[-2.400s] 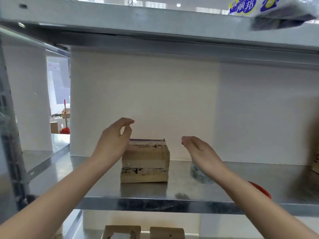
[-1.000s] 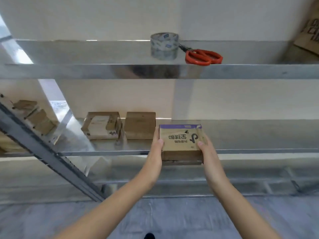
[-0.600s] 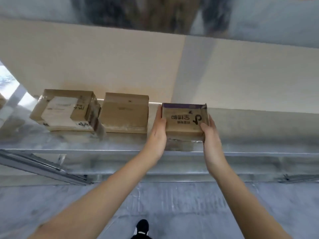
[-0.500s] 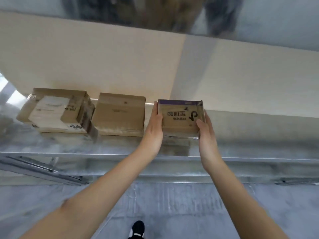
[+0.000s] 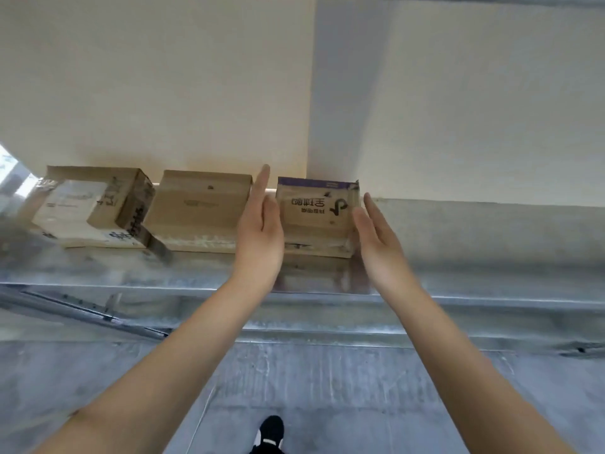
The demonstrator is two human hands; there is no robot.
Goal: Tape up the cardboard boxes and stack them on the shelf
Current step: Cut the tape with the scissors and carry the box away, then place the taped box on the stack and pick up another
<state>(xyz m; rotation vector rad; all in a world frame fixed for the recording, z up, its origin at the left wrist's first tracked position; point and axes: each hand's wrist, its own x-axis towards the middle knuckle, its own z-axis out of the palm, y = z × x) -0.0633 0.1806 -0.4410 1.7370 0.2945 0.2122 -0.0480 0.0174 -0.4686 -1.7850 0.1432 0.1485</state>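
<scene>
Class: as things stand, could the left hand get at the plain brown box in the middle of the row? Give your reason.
Probably yes. The open left hand holds nothing and stands right beside the plain brown box, with nothing between them; its front face is also clear.

metal shelf point(image 5: 458, 244) | left: pale-labelled box point(image 5: 82, 208) | middle: plain brown box point(image 5: 199, 211), just beside it, possibly touching | right: purple-edged printed box point(image 5: 316, 221), slightly apart
</scene>
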